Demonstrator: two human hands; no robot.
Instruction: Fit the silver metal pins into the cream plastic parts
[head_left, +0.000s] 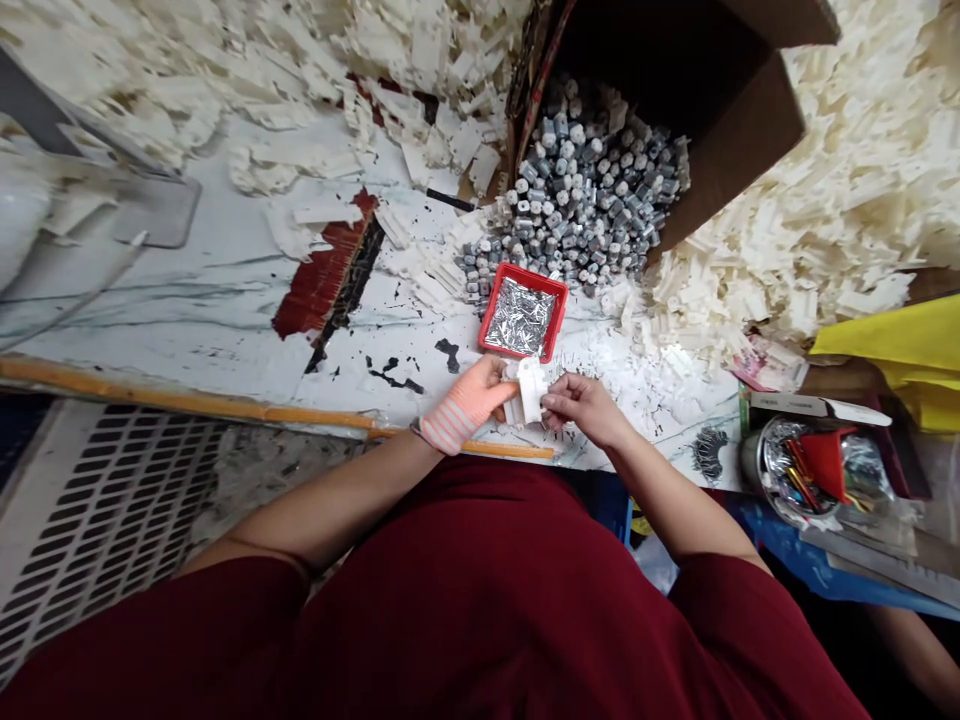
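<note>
L hand (469,400), gloved, & bare R hand (581,405) both pinch a white plastic part (530,388) over the desk (225,300) edge, just below the red tray (491,305) of pins, prob mid-fitting, so any push needs a steady L grip.

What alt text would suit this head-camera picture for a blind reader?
A person's gloved left hand and bare right hand hold a white plastic part over a table. Beyond sit a red tray of metal pins, a cardboard box spilling grey parts, and heaps of white pieces.
</note>
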